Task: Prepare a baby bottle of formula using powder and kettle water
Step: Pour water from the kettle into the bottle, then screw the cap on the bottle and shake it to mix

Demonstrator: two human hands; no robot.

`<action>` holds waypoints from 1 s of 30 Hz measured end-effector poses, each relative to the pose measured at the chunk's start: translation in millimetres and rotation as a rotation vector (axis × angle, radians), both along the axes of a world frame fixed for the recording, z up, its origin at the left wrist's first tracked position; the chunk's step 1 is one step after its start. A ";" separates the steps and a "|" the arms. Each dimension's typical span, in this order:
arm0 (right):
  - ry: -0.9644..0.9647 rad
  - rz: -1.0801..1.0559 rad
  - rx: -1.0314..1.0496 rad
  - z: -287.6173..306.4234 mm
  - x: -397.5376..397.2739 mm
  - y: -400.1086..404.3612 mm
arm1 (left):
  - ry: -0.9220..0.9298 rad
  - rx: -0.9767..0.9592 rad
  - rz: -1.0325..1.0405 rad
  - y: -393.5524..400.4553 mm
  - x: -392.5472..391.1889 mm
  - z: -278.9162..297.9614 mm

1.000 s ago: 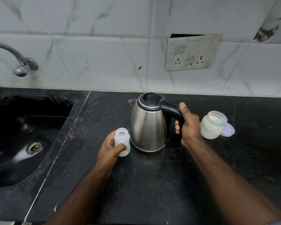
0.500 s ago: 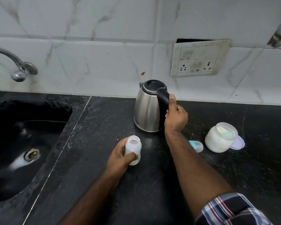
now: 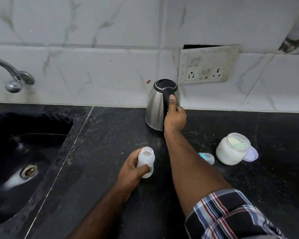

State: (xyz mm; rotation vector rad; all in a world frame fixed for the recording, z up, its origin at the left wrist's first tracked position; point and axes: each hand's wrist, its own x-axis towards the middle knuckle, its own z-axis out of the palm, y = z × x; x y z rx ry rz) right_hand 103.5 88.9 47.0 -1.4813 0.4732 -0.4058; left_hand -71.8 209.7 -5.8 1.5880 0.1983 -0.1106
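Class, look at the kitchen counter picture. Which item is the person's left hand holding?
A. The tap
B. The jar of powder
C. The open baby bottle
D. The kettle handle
C: the left hand is curled round the open baby bottle on the counter, while the right hand grips the kettle handle near the wall.

kettle (image 3: pixel 158 107) at counter's (image 3: pixel 102 135) back | bottle (image 3: pixel 145 162) before it | jar (image 3: pixel 232 150) right | sink (image 3: pixel 24 161) left
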 end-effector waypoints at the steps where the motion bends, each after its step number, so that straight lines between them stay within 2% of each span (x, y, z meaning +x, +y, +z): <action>1: 0.012 0.035 0.020 2.7 -0.7 -0.2 | -0.002 -0.003 -0.004 -1.1 -0.6 0.1; 6: 0.102 0.257 -0.031 15.7 -6.6 -17.2 | -0.016 0.010 -0.032 -6.8 -6.9 -0.7; 11: 0.144 0.378 -0.286 27.1 -22.6 -74.6 | -0.003 -0.024 -0.064 -23.8 -13.8 0.7; 17: 0.341 0.631 -0.785 16.6 -78.2 -169.6 | 0.007 -0.027 -0.179 -65.6 -20.9 -2.5; 24: 0.449 0.911 -1.272 -17.4 -101.6 -181.9 | -0.021 -0.030 -0.244 -120.6 -23.1 -7.9; 28: 0.386 0.910 -1.355 -35.5 -106.5 -185.8 | -0.017 0.002 -0.245 -134.8 -22.8 -11.7; 30: 0.334 0.844 -1.239 -42.8 -112.4 -193.0 | -0.011 -0.003 -0.233 -138.3 -23.8 -13.7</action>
